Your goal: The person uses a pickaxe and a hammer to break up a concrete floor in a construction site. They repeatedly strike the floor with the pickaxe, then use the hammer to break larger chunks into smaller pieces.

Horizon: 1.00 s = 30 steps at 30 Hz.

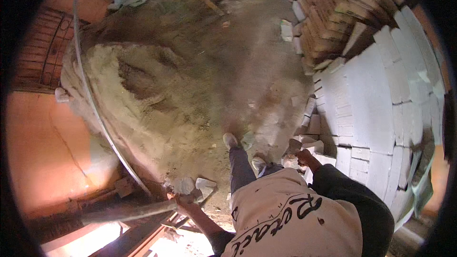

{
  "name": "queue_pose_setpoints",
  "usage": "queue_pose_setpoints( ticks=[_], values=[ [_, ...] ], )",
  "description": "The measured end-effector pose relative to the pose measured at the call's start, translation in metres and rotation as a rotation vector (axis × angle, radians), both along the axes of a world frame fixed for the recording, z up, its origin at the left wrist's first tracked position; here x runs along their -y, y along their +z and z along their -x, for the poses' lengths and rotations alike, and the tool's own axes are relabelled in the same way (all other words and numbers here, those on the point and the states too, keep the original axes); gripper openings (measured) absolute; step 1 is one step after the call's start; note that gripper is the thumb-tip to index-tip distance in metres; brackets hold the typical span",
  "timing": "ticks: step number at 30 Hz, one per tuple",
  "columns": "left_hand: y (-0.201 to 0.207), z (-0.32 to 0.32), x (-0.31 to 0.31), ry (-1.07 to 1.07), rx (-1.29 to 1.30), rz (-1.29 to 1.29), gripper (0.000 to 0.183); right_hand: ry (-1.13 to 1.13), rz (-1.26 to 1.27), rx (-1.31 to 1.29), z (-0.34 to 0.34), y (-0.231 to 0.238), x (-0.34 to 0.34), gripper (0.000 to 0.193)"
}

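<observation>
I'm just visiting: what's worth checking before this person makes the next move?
1. Left hand's grip: cannot tell; it is by the long grey bar, but blurred.
2. Right hand's grip: cannot tell; too small and unclear.
3. Both shoes in view: ok.
4. Level ground leftward: not ok; a sandy heap rises there.
5. White block stack steady: cannot tell from one view.

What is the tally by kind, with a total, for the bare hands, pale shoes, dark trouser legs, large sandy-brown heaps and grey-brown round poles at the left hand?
Bare hands: left hand, right hand: 2
Pale shoes: 2
Dark trouser legs: 2
Large sandy-brown heap: 1
Grey-brown round pole: 1
Total: 8
</observation>
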<state>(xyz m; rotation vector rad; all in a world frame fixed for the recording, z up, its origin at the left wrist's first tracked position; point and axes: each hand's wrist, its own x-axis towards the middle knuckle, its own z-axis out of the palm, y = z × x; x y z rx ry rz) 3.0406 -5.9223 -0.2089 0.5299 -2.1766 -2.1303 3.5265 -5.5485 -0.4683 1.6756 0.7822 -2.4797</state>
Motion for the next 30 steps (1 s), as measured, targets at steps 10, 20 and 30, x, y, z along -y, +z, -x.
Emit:
queue_pose_setpoints(
  ticks=[10,20,30],
  values=[
    [-0.063,0.163,-0.114,-0.234,0.014,0.128,0.044,-0.037,-0.399,0.475,0.113,0.086,-0.086,0.029],
    [-0.039,0.245,-0.395,-0.612,-0.047,0.179,0.042,-0.849,-1.087,0.326,0.173,0.365,-0.276,0.035],
    [-0.026,0.219,-0.596,-0.735,-0.088,0.223,0.04,-1.051,-1.988,1.208,0.018,0.635,-0.431,0.05]
  ],
)
